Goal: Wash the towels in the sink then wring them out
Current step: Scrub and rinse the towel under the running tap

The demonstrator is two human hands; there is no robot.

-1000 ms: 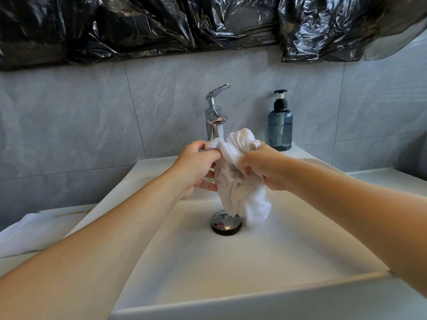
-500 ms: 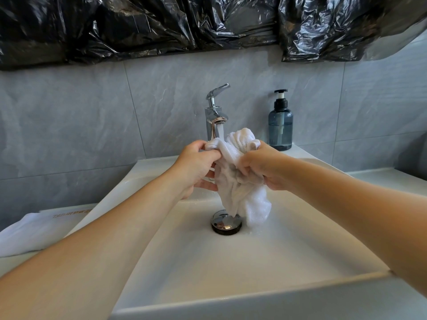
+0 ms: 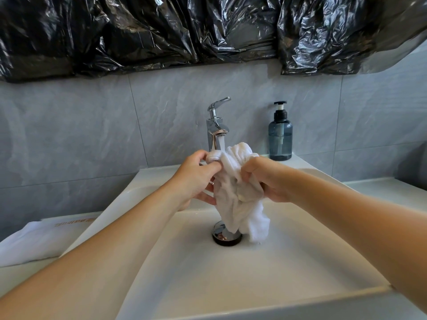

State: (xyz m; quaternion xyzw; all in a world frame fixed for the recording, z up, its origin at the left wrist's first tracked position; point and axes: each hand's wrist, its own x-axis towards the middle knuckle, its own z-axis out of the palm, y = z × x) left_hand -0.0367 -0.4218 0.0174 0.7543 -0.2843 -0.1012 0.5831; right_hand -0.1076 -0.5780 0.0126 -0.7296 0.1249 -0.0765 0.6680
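Head view shows two bare hands and one wet white towel (image 3: 238,199) held between them above a white sink (image 3: 231,285), right under the tap (image 3: 216,125). The left hand (image 3: 196,179) pinches a rolled corner of the towel between thumb and curled fingers; the right hand (image 3: 265,181) has its fingers curled tight round a bunched fold. The towel is soft, crumpled terry cloth, and its loose end hangs down to just over the drain plug (image 3: 226,234), one round piece of shiny metal with a dark rim. The sink is a single smooth, glossy basin, rectangular with sloping sides. The tap is one polished chrome piece with a lever handle on top, and a thin stream of water runs from its spout onto the towel. One soap bottle (image 3: 280,137) of tinted blue-grey plastic with a black pump stands on the sink's back right corner. A second white cloth (image 3: 30,243), folded flat, lies on the counter left of the sink. The wall is grey stone-look tile, with crinkled black plastic sheeting (image 3: 184,31) hung across the top.
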